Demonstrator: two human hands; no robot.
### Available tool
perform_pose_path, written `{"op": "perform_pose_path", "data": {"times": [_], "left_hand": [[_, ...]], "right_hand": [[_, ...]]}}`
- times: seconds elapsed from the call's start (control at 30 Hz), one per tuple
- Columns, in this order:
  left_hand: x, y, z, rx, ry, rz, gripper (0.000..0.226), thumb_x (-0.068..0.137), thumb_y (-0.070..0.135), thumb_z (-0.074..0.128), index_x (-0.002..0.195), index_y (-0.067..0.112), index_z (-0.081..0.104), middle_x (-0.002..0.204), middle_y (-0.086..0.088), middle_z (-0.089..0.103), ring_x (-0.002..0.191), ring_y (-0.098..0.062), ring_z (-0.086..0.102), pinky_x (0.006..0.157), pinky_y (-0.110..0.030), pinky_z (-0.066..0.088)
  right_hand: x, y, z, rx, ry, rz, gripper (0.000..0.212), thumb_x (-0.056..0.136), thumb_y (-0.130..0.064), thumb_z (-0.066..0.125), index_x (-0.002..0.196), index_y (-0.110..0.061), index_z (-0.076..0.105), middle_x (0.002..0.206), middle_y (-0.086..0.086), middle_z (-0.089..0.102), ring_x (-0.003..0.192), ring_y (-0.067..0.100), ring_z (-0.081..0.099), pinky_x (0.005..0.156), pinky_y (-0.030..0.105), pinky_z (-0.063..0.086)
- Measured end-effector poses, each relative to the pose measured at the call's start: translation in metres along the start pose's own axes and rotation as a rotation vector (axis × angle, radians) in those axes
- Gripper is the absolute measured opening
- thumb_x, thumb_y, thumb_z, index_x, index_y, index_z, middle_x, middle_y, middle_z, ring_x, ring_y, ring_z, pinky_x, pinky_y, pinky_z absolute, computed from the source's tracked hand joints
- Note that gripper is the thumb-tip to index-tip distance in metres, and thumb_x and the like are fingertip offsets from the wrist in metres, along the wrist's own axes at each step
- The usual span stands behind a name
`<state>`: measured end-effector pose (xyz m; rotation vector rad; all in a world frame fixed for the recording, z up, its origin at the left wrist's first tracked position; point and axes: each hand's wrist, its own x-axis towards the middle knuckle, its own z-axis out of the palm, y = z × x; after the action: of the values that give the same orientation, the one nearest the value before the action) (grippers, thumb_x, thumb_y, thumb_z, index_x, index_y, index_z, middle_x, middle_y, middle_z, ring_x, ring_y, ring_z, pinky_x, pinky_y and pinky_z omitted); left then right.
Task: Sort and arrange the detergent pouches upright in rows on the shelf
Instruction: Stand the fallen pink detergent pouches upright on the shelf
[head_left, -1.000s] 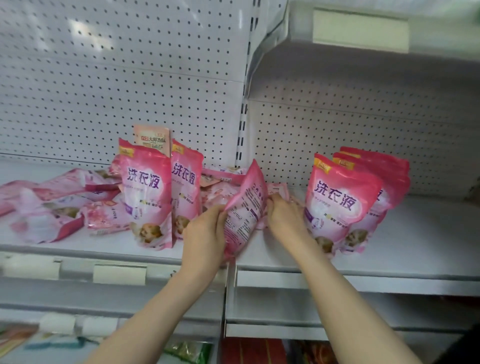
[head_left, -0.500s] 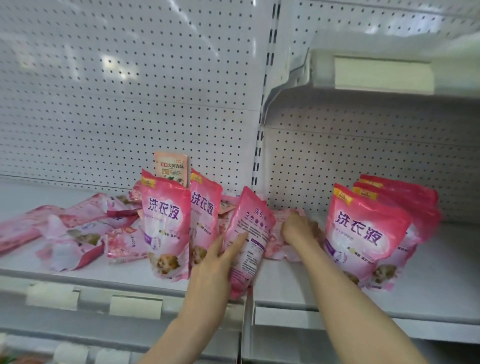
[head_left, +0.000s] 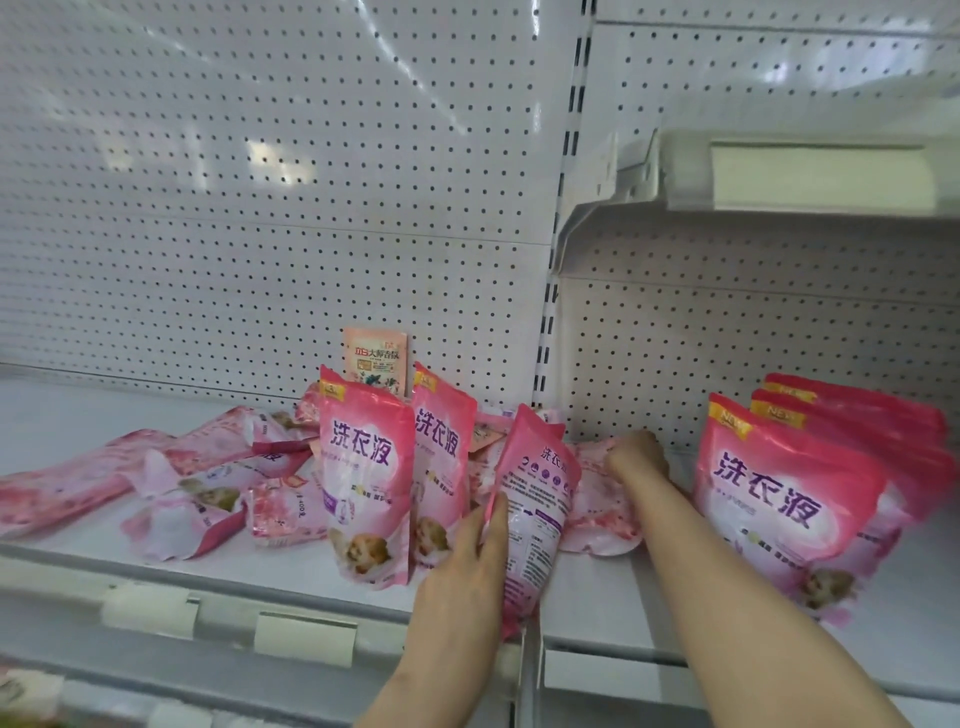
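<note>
Pouches: glossy pink plastic film, soft and creased, with sealed top edges, purple characters on a pale oval in front and small print on the back.
Held pouch (head_left: 530, 514): at the front edge of the shelf (head_left: 649, 597), long axis near upright, top leaning back and to the right, printed back toward the camera.
Left hand (head_left: 462, 577): fingers (head_left: 496, 522) laid up the held pouch's lower left edge, grasping it.
Right hand (head_left: 636, 460): fingers clenched on the top of the lying pouch (head_left: 597, 514), knuckles up.
Lying pouch: flat on the shelf, just right of the held pouch and partly behind it.
Left pair (head_left: 363, 467): two pouches upright, fronts forward, one close behind and to the right of the other, just left of the held pouch.
Right row (head_left: 779, 499): several pouches standing one behind another, fronts forward, yellow corner tags, tops tilted slightly left.
Pile (head_left: 197, 483): pouches lying flat and crossed at the left, long axes mostly along the shelf.
Small packet (head_left: 375, 361): pale orange, upright at the back behind the left pair.
Shelf: smooth white metal, blank label holders (head_left: 304, 636) along its front lip.
Back panel (head_left: 260, 208): white pegboard with regular round holes and a slotted upright between sections.
Upper shelf (head_left: 779, 171): white, above the right row.
</note>
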<state>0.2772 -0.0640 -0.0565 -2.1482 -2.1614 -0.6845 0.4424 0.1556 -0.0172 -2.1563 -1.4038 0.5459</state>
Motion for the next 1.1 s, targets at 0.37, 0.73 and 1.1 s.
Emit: {"op": "perform_pose_path", "data": {"times": [0.37,0.73,1.1], "left_hand": [[-0.005,0.001,0.001,0.018,0.114,0.016,0.09,0.08,-0.013,0.048,0.156,0.015,0.009,0.152,-0.011,0.034,0.087,-0.031,0.065,0.061,-0.03,0.035],[-0.006,-0.003,0.001,-0.108,0.212,0.143,0.091,0.061,-0.024,0.053,0.147,0.003,0.038,0.131,-0.024,0.054,0.07,-0.044,0.062,0.051,-0.037,0.038],[-0.018,-0.016,0.012,-0.396,0.407,0.293,0.081,0.067,0.0,0.066,0.143,0.017,0.046,0.13,-0.003,0.06,0.095,-0.023,0.067,0.059,-0.031,0.057]], "right_hand": [[-0.098,0.007,-0.063,0.47,0.421,-0.602,0.014,0.095,-0.031,0.06,0.099,-0.021,0.052,0.075,-0.016,0.047,0.071,0.011,0.051,0.057,0.024,0.036],[-0.127,0.035,-0.082,0.202,0.516,-0.567,0.036,0.097,-0.034,0.051,0.127,-0.015,0.058,0.105,0.013,0.072,0.098,0.034,0.065,0.084,0.04,0.046],[-0.168,0.026,-0.061,0.077,0.335,-0.929,0.05,0.097,-0.032,0.052,0.144,-0.018,0.041,0.147,0.002,0.047,0.139,0.019,0.037,0.116,0.026,0.017]]}}
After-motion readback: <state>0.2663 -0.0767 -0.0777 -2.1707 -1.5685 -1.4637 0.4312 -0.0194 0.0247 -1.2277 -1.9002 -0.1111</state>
